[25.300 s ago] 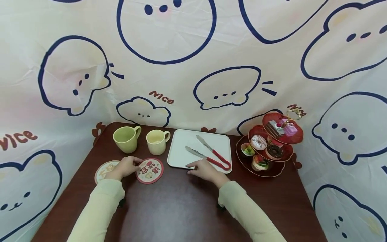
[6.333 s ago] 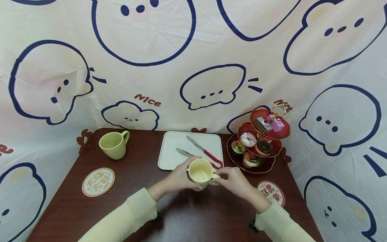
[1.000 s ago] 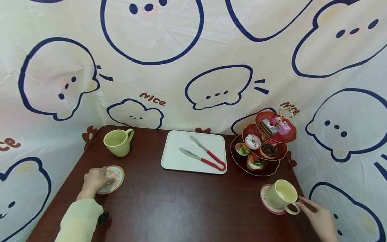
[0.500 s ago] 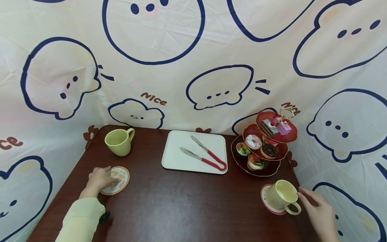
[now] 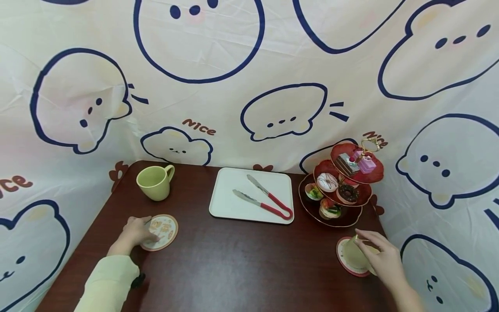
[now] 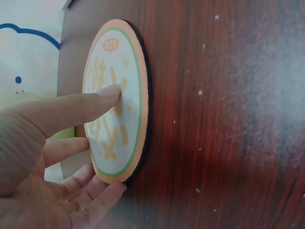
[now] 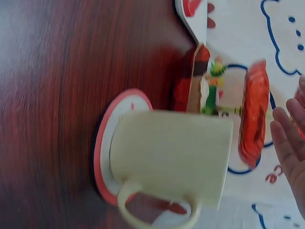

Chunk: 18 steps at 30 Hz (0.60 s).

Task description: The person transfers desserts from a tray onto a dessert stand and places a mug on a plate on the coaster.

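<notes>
In the head view, my left hand [image 5: 133, 235] is at the left side of a round cork-toned coaster [image 5: 166, 232] flat on the table. The left wrist view shows the thumb [image 6: 102, 98] pressed on its printed face, with other fingers curled at its rim. A pale yellow mug [image 5: 351, 255] stands upright on a red-rimmed coaster [image 7: 96, 167] at the right. Above and beside this mug is my right hand [image 5: 383, 260], which partly covers it in the head view. The right wrist view shows its fingers apart from the mug, holding nothing.
A green mug [image 5: 154, 185] stands at the back left. Red-handled tongs [image 5: 278, 208] lie on a white tray [image 5: 223, 203] at the back middle. Right of it, a tiered stand [image 5: 372, 175] bears several cakes and doughnuts. A printed cloth [image 5: 218, 104] hangs behind the table [image 5: 234, 268].
The left hand has slid its coaster rightward along the table. My right hand has moved left from beside the mug's handle to over the mug; the mug has stayed on its coaster.
</notes>
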Motion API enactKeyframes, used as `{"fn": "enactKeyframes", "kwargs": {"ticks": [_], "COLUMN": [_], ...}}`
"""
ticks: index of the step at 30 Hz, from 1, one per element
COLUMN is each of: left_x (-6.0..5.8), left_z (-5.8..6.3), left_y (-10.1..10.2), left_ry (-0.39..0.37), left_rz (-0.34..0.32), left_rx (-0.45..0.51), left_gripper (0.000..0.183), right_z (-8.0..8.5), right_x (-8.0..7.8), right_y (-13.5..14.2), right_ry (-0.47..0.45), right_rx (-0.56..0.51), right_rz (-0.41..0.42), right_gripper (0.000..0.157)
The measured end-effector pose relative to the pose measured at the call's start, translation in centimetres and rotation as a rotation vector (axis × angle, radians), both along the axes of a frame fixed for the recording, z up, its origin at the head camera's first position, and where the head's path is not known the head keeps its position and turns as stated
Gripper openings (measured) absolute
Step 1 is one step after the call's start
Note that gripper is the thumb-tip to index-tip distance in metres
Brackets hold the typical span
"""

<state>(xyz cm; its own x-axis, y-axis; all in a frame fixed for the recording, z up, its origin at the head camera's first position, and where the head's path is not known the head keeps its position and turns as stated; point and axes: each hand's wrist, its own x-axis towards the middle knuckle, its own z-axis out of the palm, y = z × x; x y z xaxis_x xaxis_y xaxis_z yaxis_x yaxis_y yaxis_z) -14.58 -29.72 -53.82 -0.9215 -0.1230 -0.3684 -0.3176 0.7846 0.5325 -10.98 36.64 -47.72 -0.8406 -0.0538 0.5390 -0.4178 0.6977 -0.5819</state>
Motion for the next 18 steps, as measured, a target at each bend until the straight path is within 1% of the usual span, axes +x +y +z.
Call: {"fn": "enactKeyframes", "kwargs": {"ticks": [4,6,11,15,18], "left_x": [0.2,0.2,0.2,0.4,0.5], "left_z": [-0.1,-0.2,-0.3,-0.4,-0.5], "left_y": [0.3,0.5,0.8,0.9,1.0], "left_ry": [0.023,0.031,0.038,0.047,0.049], "left_rz": [-0.025,-0.037,-0.039,-0.053,-0.055], "left_rx": [-0.009,-0.015,-0.002,0.003,0.009], "left_gripper": [0.09,0.089,0.088,0.088,0.088], "right_z": [-0.6,-0.9,-1.7,-2.5,-3.2], "right_x": [-0.9,-1.3,-2.2,-3.0,-3.5], "right_y": [-1.0,-1.6,-3.5,-5.1,-6.3], "right_ry": [0.01,-0.006,-0.021,-0.046,-0.088], "right_rx": [0.031,0.024,0.029,0.069,0.102], "right_rz": [0.071,0.119,0.214,0.238,0.257], "right_gripper": [0.042,0.043,0.043,0.043,0.042]}}
